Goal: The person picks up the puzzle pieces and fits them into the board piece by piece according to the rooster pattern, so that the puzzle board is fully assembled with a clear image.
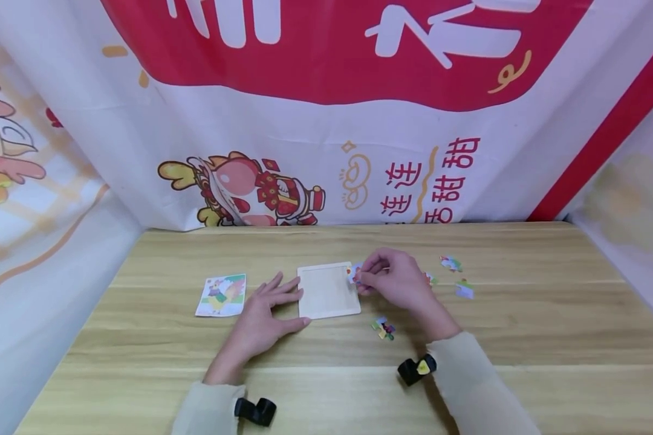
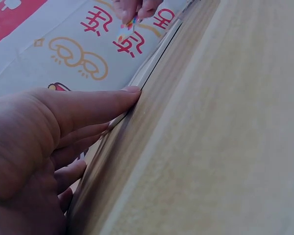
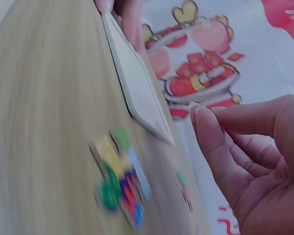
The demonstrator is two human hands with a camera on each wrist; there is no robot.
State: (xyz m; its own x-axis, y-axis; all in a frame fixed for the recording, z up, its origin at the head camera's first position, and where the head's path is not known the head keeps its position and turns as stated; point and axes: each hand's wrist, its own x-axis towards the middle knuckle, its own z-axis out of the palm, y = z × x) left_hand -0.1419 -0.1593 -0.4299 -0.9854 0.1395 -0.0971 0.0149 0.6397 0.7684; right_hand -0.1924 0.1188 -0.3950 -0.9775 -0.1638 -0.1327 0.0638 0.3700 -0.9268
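While the right hand [image 1: 397,279] pinches a puzzle piece [image 1: 351,273] between thumb and curled fingers, the wooden tray [image 1: 329,294] lies just left of it, its left edge touched by the widely spread left hand [image 1: 263,314]. The puzzle piece might drop if that pinch slackens. It juts leftward from the fingertips, which hide its long axis.

Printed cloth [image 1: 315,124] behind wooden tabletop [image 1: 326,380]

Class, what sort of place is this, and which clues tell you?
Probably a makeshift tabletop booth: printed fabric drapes hang behind and beside a wood-grain table bearing loose jigsaw pieces.
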